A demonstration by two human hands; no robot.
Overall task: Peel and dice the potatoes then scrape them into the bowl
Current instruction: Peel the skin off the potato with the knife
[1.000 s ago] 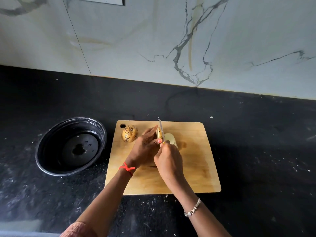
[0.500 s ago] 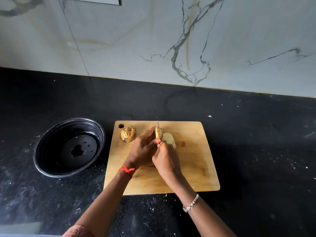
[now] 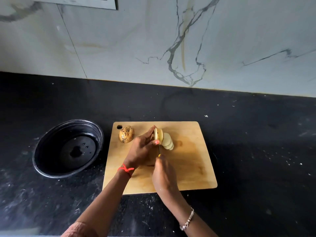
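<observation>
On the wooden cutting board [image 3: 188,168] my left hand [image 3: 140,149] grips a pale potato piece [image 3: 158,135] standing on edge. Several cut slices [image 3: 168,142] lean against its right side. My right hand [image 3: 164,175] holds a knife by its yellow handle; the thin blade [image 3: 159,148] runs from the hand up to the potato's near side. An unpeeled, speckled potato [image 3: 126,134] lies at the board's far left corner. The black bowl [image 3: 51,147] stands on the counter left of the board, with nothing in it.
The black stone counter [image 3: 256,142] spreads around the board and carries small white flecks. A marble-patterned wall [image 3: 171,40] rises behind it. The board's right half is bare wood.
My right hand has drawn back toward me, so the knife now sits low at the potato's near side instead of upright over it. More slices lie fanned to the right.
</observation>
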